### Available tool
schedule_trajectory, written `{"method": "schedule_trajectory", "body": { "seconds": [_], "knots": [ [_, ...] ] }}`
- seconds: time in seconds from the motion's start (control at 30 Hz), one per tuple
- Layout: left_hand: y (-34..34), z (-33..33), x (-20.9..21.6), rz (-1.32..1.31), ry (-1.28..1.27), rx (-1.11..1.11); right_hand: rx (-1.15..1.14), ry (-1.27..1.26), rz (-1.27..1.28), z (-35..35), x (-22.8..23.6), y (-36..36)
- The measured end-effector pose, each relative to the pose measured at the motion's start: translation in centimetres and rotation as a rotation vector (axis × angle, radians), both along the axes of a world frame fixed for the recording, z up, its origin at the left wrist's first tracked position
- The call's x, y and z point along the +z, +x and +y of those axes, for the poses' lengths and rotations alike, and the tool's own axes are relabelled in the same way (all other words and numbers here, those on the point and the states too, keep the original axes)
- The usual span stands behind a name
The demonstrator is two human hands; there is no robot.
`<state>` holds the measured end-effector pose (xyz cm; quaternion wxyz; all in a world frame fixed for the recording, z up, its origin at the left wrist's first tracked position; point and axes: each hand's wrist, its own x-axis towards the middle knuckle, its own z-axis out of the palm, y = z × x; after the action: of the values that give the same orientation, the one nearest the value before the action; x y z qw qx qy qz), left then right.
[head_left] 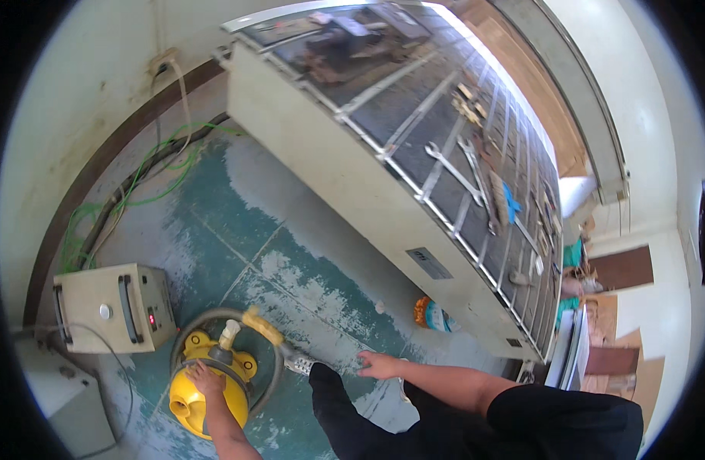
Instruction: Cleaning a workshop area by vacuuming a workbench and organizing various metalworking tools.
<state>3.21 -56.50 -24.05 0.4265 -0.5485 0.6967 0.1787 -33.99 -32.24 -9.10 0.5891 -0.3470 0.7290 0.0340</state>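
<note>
A yellow rounded canister [230, 402], which looks like a vacuum cleaner, sits on the floor at the lower left. It has a dark band and round yellow lugs; a grey hose [282, 376] loops around it. My left hand [205, 379] lies on top of the canister with its fingers spread over the surface. A yellow piece [264, 326] is on the hose near my shoe. Further right, my right hand [377, 365] hangs in the air over the floor beside my leg, fingers extended and holding nothing.
A long pale machine bench [360, 203] with a slatted top crosses the view, bearing wrenches [453, 172] and other tools. A beige box [103, 310] with black handles stands left. Green cord [141, 172] trails along the wall. An orange-and-blue container [433, 314] stands by the bench base.
</note>
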Motion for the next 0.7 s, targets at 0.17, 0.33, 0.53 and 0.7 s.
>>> {"method": "schedule_trajectory", "body": {
  "seconds": [0.17, 0.33, 0.53, 0.7],
  "knots": [
    [-3.6, 1.9, 2.6, 0.057, 0.182, 0.158, 0.049, -0.067, 0.149, 14.0, 4.6, -6.8],
    [-7.0, 11.5, 4.3, 0.476, 0.362, 0.380, -0.106, -0.086, 0.327, 23.9, 11.2, -10.2],
    [-19.9, 15.8, 15.4, 0.775, 0.459, 0.001, -0.482, -0.300, 0.440, 20.1, 20.9, -10.9],
    [-28.4, 13.0, 24.2, 0.941, 0.449, -0.008, -0.637, -0.537, 0.593, 15.4, 26.4, -15.8]
  ]
}}
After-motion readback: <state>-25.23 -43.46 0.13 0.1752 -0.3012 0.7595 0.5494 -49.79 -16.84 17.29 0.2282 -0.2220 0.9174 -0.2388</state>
